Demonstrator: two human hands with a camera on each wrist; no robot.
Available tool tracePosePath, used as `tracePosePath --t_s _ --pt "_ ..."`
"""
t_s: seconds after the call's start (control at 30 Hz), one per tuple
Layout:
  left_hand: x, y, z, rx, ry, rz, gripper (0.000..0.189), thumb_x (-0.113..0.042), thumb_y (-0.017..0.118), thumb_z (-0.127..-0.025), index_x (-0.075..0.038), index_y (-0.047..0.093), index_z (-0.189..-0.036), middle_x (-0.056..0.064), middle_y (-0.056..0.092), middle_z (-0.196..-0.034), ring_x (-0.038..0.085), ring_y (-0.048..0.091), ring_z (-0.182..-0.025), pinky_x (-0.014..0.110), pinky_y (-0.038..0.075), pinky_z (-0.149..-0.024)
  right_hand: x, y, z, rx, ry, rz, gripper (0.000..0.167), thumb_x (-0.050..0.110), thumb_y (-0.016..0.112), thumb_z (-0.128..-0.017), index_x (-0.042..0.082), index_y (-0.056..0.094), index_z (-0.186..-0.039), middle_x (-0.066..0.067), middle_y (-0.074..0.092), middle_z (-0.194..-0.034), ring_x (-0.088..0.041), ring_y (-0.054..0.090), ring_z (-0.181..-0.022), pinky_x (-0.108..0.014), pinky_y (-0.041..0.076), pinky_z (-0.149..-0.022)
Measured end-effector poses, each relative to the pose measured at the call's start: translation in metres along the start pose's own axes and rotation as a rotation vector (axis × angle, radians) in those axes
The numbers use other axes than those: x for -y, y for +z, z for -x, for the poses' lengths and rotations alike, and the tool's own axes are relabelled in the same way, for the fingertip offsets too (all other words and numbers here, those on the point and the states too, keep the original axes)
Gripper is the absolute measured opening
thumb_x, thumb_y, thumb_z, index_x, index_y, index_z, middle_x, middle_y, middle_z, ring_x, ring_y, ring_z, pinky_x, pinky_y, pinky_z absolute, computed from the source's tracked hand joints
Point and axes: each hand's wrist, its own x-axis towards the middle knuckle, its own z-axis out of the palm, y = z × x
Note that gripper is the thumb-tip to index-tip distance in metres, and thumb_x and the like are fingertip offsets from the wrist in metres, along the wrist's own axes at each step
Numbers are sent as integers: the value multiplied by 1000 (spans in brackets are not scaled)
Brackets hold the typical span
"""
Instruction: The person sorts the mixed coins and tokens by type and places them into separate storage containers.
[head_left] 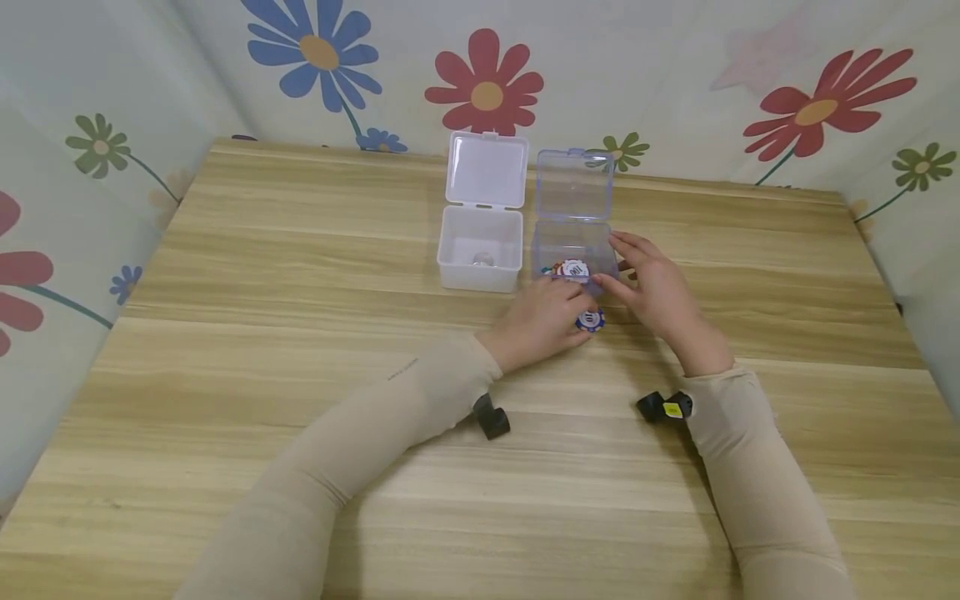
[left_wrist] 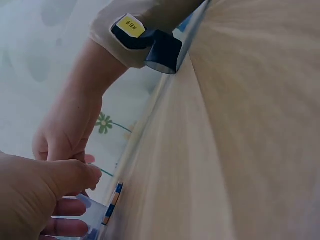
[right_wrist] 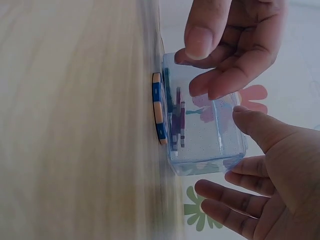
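Note:
A clear plastic box (head_left: 550, 242) stands with its hinged lid tipped back, and several poker chips (head_left: 574, 268) lie inside. Flat on the table before it is a blue-and-white poker chip (head_left: 590, 320). My left hand (head_left: 534, 323) hovers at the box's front, fingers loosely bent beside that chip; the right wrist view shows nothing between its thumb and fingers. At the box's right side is my right hand (head_left: 662, 293), its thumb at the near rim and its index finger by the far corner. Its other fingers (right_wrist: 235, 200) spread out straight beyond the wall.
Just left of the clear box stands a white box (head_left: 480, 277), also with its lid raised, holding a small clear round piece (head_left: 483, 259). Both boxes are near the table's back edge, before a flowered curtain (head_left: 645, 75). Dark wrist cameras (head_left: 491, 417) are strapped to both sleeves.

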Motion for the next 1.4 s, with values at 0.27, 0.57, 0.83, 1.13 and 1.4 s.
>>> tracePosePath --t_s 0.27,0.57,0.83,1.13,1.4 --pt "-5 6 0 3 1 -55 36 -40 62 -91 -16 65 -118 1 66 -118 17 61 -112 34 44 -103 -1 2 0 2 12 -9 62 27 63 -93 -3 41 -142 -20 40 -149 -38 61 -110 -51 52 -90" --pt "-6 11 -1 59 -38 -73 40 -41 61 -92 -16 64 -123 1 62 -129 19 58 -118 33 43 -101 0 3 0 -1 8 -11 62 28 63 -93 -3 41 -142 -20 40 -149 -38 61 -110 -51 52 -90" --pt "-3 11 -1 74 -7 -74 32 -40 59 -93 -19 70 -115 1 63 -124 18 56 -116 33 42 -103 0 2 0 -4 8 -18 62 28 63 -93 -3 41 -142 -20 40 -149 -39 61 -109 -51 52 -90" --pt "-2 13 -2 74 5 -62 27 -36 59 -94 -18 71 -110 -2 66 -125 19 57 -118 33 41 -106 0 1 -1 -1 15 -15 62 29 63 -93 -2 41 -142 -19 40 -149 -38 61 -109 -51 52 -90" --pt "0 10 -3 74 2 -25 29 -33 61 -93 -15 66 -115 2 66 -122 20 58 -117 33 42 -107 1 0 -2 5 23 -22 62 29 63 -93 -3 41 -142 -19 40 -149 -39 60 -110 -51 52 -91"
